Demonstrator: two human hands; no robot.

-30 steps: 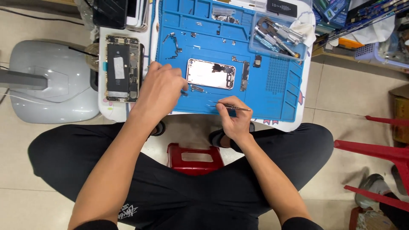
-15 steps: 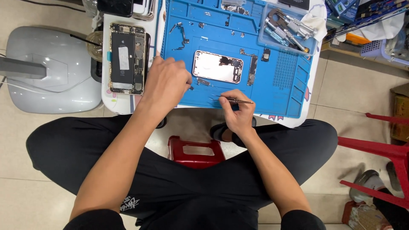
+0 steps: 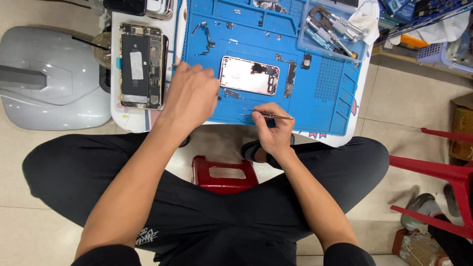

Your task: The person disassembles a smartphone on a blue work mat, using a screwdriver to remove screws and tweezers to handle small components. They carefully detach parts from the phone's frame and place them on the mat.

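Note:
On a blue repair mat (image 3: 320, 98) lies an emptied phone housing (image 3: 249, 75), its inside facing up. My left hand (image 3: 192, 96) rests on the mat just left of the housing, fingers curled over small parts near its lower left corner; whether it holds anything is hidden. My right hand (image 3: 271, 128) sits at the mat's near edge, pinching thin metal tweezers (image 3: 268, 116) that lie almost flat, tips pointing left. A narrow circuit board (image 3: 289, 79) lies right of the housing.
An opened phone (image 3: 140, 64) with its battery showing lies on the white table left of the mat. A clear tray of tools (image 3: 335, 27) sits at the mat's far right. A red stool (image 3: 224, 172) is between my legs, a grey machine (image 3: 49, 79) at left, red stool legs (image 3: 443, 167) at right.
The view has shifted slightly, so the table sits lower in frame. My left hand stays beside the housing and my right hand keeps the tweezers at the mat's near edge.

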